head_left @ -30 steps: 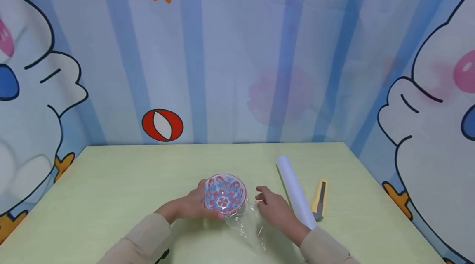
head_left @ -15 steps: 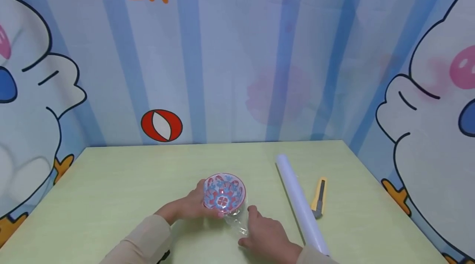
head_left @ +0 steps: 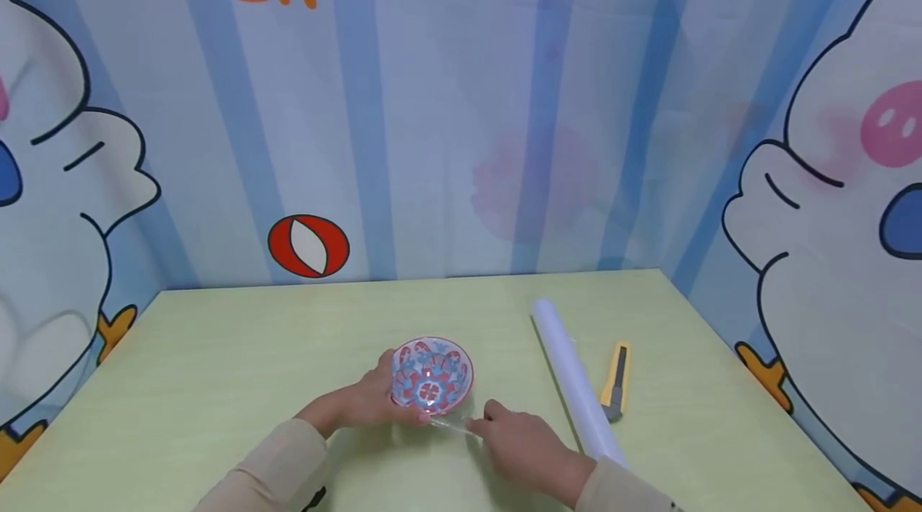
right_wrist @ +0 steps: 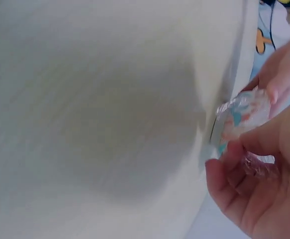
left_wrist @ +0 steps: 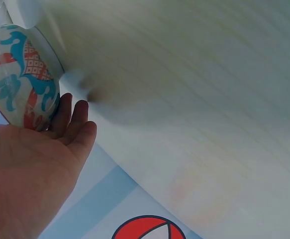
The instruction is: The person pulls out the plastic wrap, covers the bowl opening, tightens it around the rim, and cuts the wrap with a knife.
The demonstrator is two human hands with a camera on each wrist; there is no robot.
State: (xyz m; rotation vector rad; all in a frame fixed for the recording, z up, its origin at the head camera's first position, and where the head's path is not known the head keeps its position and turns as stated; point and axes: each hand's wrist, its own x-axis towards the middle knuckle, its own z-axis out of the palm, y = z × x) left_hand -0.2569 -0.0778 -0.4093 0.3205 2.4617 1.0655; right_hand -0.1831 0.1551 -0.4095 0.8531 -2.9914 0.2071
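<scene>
A small bowl (head_left: 432, 376) with a red and blue pattern is tilted so its inside faces the head camera. My left hand (head_left: 374, 396) grips it from the left side, thumb near the lower rim; the left wrist view shows the patterned outer wall (left_wrist: 25, 74) against the fingers. Clear plastic film (head_left: 452, 425) stretches in a thin strip from the bowl's underside toward the right. My right hand (head_left: 522, 444) pinches the end of this film, and in the right wrist view part of the crinkled film (right_wrist: 259, 167) is bunched inside the curled fingers.
A long white roll (head_left: 576, 384) lies on the pale green table (head_left: 252, 352) close by the right hand. Right of it is a yellow and grey box cutter (head_left: 615, 384). A striped blue cloth backdrop (head_left: 446, 136) with cartoon ducks stands behind and at both sides.
My right hand has come down and left to the hanging film, caught it and drawn it taut below the bowl. The left hand still holds the bowl in about the same place.
</scene>
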